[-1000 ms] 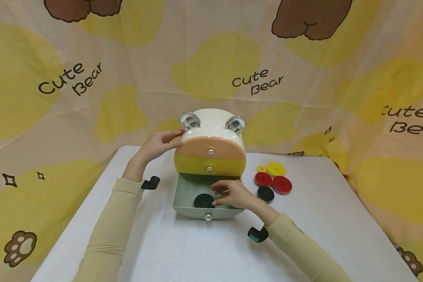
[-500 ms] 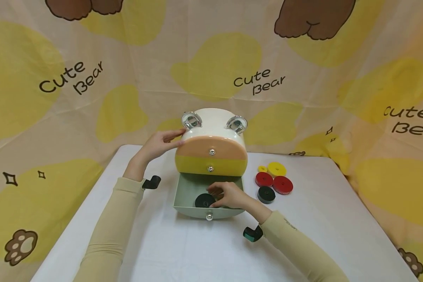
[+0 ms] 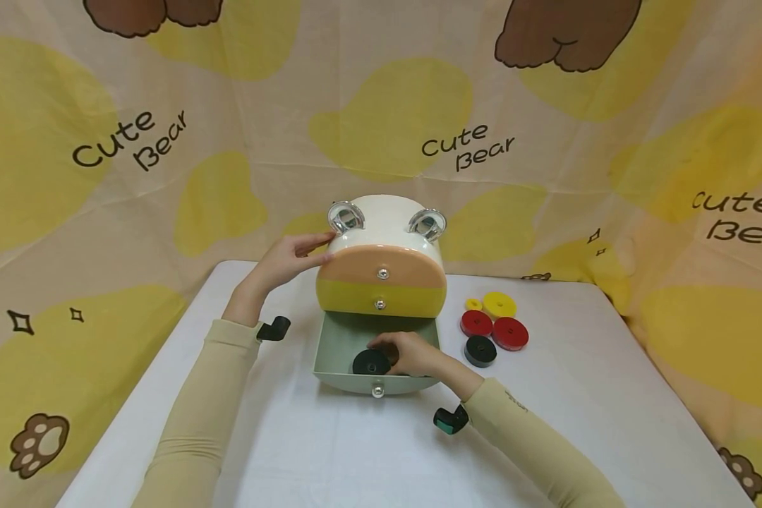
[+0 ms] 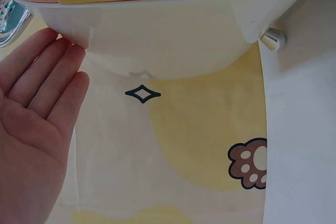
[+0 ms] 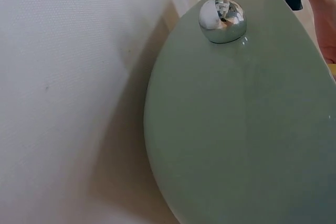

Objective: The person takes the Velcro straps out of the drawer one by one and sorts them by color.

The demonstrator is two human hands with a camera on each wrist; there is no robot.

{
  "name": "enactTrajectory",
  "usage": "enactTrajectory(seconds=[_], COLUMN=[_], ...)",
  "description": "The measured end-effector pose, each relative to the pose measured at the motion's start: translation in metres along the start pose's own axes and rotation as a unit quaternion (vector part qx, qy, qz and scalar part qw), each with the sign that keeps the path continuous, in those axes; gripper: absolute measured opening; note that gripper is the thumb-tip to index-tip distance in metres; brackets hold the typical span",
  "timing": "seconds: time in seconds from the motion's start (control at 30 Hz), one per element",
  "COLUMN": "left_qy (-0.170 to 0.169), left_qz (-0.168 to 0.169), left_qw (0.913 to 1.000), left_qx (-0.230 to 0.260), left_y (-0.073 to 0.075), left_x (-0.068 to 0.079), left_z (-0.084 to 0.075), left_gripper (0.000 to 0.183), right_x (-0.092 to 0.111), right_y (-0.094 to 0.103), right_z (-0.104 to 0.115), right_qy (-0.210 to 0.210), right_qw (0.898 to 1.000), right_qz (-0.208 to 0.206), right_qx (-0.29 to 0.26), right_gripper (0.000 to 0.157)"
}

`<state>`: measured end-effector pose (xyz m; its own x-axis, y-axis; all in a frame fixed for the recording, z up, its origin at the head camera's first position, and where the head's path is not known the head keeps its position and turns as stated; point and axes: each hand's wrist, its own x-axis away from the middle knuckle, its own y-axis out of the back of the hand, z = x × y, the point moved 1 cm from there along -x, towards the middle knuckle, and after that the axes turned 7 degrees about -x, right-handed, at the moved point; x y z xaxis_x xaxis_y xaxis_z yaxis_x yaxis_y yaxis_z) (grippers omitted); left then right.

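A round-topped mini chest (image 3: 381, 219) has white, orange, yellow and green parts and two silver eye-like rings. Its green bottom drawer (image 3: 339, 346) is pulled out, with a black disc (image 3: 370, 363) lying inside. My right hand (image 3: 414, 354) reaches into the drawer, fingers and thumb curled round the disc's right side. The right wrist view shows only the drawer's green front (image 5: 226, 124) and silver knob (image 5: 222, 20), not that hand's fingers. With nearly straight fingers, my left hand (image 3: 286, 259) rests against the chest's upper left side; its palm (image 4: 31, 135) shows in the left wrist view.
Right of the chest, on the white table (image 3: 330, 451), lie a large yellow disc (image 3: 499, 305), a small yellow one, two red discs (image 3: 511, 333) and another black disc (image 3: 480, 351). A printed cloth (image 3: 279, 141) hangs behind and at the sides.
My right hand has moved slightly left and lower in the drawer, its fingers and thumb closing round the black disc. My left hand has stayed against the chest.
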<state>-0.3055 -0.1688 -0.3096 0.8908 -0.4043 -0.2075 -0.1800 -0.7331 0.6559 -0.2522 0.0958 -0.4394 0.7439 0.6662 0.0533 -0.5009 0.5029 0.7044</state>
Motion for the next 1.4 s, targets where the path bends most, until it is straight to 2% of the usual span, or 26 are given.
enactTrajectory(seconds=[0.6, 0.83, 1.03, 1.17, 1.4], left_qy=[0.005, 0.008, 0.002, 0.001, 0.006], left_qz=[0.003, -0.003, -0.009, -0.008, -0.006], left_qw=[1.0000, 1.0000, 0.9999, 1.0000, 1.0000], left_qx=[-0.005, 0.001, -0.004, -0.003, -0.002], left_y=[0.000, -0.007, -0.006, -0.007, -0.007], left_x=[-0.002, -0.015, -0.016, -0.016, -0.016], left_z=[0.002, 0.033, 0.038, 0.039, 0.038], left_gripper=[0.053, 0.054, 0.056, 0.057, 0.056], right_x=[-0.002, -0.004, -0.005, -0.005, -0.003], right_y=[-0.001, -0.002, -0.001, -0.002, -0.001], right_z=[0.002, 0.002, 0.004, 0.004, 0.002], right_qy=[0.001, 0.001, 0.026, 0.040, 0.065], right_qw=[1.000, 1.000, 0.999, 0.997, 0.992], right_qz=[0.001, 0.007, 0.004, -0.008, -0.058], right_qx=[0.010, 0.020, 0.043, 0.065, 0.087], right_gripper=[0.060, 0.060, 0.058, 0.056, 0.058])
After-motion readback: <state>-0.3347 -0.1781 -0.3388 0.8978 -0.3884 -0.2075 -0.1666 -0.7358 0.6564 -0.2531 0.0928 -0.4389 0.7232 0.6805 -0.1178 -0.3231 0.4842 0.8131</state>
